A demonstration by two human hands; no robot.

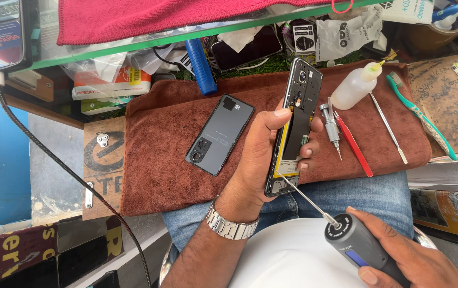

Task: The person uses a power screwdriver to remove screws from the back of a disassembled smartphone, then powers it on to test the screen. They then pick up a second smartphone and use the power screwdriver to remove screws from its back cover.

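Left hand (263, 154), steel watch on wrist, fingers (308, 152) clenched around opened phone (294, 125), held upright, internals facing viewer. Right hand (405, 253) fingers wrapped around grey electric screwdriver (358, 246); long thin bit reaches up-left, tip touching phone's lower edge, just below left fingers. Detached phone back cover (220, 134) lies left of left hand on brown towel (159, 160). Right of left fingers, on towel: small screwdriver (331, 128), red tweezers (354, 146), metal spudger (389, 128), squeeze bottle (353, 88), green toothbrush (421, 114).

Bare brown towel (159, 160) left of back cover (220, 134); tools (353, 143) crowding right side.
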